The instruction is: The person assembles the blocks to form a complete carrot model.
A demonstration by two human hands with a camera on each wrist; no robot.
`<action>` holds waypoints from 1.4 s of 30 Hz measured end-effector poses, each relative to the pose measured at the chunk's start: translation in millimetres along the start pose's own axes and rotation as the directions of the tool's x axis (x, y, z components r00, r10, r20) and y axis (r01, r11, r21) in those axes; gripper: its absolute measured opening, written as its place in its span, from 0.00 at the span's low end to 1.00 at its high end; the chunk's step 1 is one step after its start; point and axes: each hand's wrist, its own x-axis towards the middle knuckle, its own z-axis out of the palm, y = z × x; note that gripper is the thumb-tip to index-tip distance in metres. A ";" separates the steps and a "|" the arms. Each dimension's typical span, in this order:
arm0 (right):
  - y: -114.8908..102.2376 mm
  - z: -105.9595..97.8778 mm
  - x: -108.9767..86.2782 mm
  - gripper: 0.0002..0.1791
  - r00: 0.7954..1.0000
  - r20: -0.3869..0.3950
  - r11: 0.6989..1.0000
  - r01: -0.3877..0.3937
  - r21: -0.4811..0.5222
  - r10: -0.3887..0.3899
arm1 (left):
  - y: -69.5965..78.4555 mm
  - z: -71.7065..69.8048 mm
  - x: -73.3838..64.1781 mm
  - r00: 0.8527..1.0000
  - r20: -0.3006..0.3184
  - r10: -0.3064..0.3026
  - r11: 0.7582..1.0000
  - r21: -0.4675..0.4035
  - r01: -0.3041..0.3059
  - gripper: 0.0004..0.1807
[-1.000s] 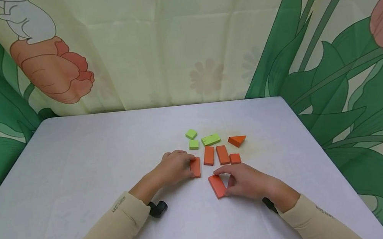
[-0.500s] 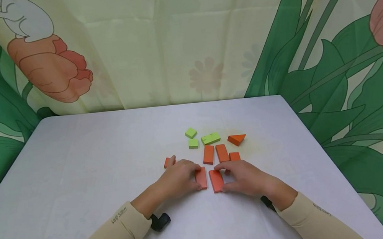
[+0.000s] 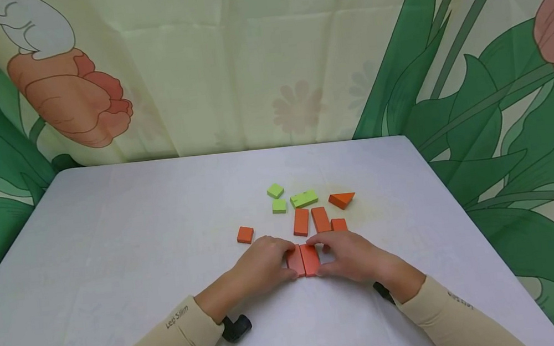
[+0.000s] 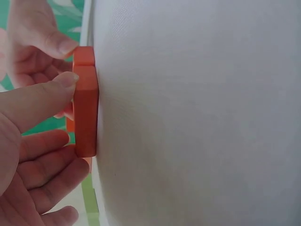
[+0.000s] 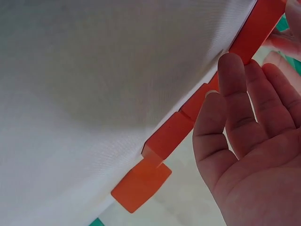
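Observation:
Two red-orange rectangular blocks lie flat side by side on the white table, their long edges together in the head view. My left hand pinches the left block by its ends, thumb at the near end and fingers at the far end. On the other side, my right hand holds the right block the same way. In the left wrist view the left block shows its long side, and the thumb sits at its near end. The right wrist view shows the right block beyond my fingertips.
Behind the hands lie two upright-pointing orange blocks, a small orange block and an orange triangle. Green blocks lie farther back. Another small orange block is left of them.
My left hand has drawn its block nearer and to the right, uncovering the small orange block. My right hand has straightened its block and moved it left against the other.

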 end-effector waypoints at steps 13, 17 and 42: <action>0.4 -3.3 -0.4 0.28 0.998 0.045 0.999 -0.033 0.032 0.031 | 4.7 1.6 -1.8 1.000 -0.016 0.023 0.999 0.046 -0.022 0.28; 6.9 -9.9 2.4 0.30 0.997 0.015 0.996 -0.081 0.028 0.081 | 5.5 2.8 -1.3 0.999 -0.024 0.031 0.997 0.071 -0.030 0.28; 32.4 -27.3 24.1 0.34 0.996 -0.041 0.994 -0.086 -0.072 0.083 | 4.7 3.9 -0.4 1.000 -0.015 0.021 0.998 0.065 -0.020 0.28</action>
